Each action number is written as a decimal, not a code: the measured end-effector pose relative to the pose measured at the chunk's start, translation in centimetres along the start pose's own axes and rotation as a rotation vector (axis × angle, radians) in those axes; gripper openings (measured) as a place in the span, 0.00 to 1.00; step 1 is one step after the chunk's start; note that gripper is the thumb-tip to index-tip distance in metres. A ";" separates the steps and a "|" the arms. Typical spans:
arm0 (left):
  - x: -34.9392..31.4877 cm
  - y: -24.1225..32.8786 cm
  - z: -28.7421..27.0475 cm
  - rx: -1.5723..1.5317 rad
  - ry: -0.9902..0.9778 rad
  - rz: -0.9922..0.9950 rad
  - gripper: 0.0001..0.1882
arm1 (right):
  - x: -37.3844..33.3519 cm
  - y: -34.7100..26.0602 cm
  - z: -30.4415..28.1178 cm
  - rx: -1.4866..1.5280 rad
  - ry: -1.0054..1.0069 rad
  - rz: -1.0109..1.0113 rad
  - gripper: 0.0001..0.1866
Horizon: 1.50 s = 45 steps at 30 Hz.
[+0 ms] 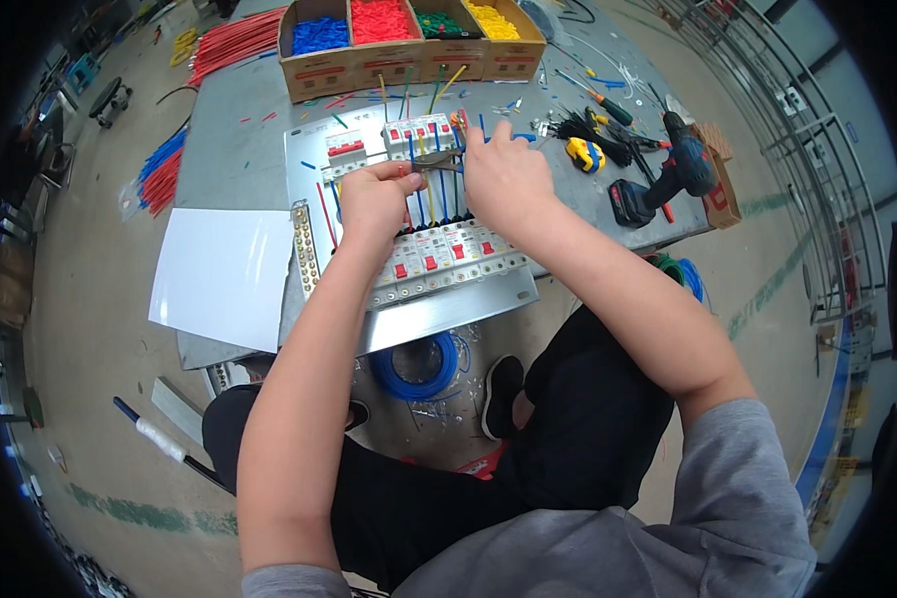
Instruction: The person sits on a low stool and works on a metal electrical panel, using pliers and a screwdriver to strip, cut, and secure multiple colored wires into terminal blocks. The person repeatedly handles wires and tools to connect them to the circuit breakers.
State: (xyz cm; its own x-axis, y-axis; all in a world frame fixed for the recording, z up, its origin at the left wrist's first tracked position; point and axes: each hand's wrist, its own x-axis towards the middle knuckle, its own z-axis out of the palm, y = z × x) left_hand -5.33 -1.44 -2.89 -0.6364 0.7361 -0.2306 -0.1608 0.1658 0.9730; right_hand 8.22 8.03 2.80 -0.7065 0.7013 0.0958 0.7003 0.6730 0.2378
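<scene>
A metal mounting plate (439,321) lies at the table's near edge, carrying a front row of circuit breakers (453,251) with red switches and a second row (417,132) farther back. Blue, yellow and red wires rise between the rows. My right hand (508,177) is closed round pliers (435,160) with blue handles, their jaws pointing left among the wires. Opposite the jaws, my left hand (371,204) has thumb and fingers pressed together, apparently on a red wire (407,211); the fingertips partly hide it. A brass terminal strip (305,244) runs along the plate's left side.
Behind the plate stands a cardboard box (409,62) of blue, red, green and yellow caps. To the right are a cordless drill (668,174), tape measure (585,154), screwdriver (608,106) and black cable ties (593,132). White paper (221,279) overhangs at left; a blue wire coil (416,367) lies below.
</scene>
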 end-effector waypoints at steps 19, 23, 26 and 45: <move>1.1 -1.4 -0.1 0.066 0.030 0.058 0.10 | 0.4 0.8 0.8 -0.126 0.335 -0.152 0.21; 1.1 -1.3 -0.3 0.097 0.044 0.034 0.12 | 1.1 1.8 0.5 -0.120 0.268 -0.191 0.20; 1.1 -1.1 -0.2 0.108 0.060 0.023 0.13 | 1.8 2.5 0.9 -0.037 0.164 -0.211 0.22; 0.8 -0.4 0.5 0.132 0.112 -0.001 0.14 | 3.3 7.7 -1.8 0.547 -0.079 0.104 0.20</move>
State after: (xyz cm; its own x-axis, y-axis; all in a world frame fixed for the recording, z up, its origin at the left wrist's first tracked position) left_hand -5.39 -0.58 -3.47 -0.7176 0.6592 -0.2245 -0.0660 0.2566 0.9643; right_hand 11.09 15.07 6.70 -0.6357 0.7718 0.0144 0.7318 0.6086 -0.3067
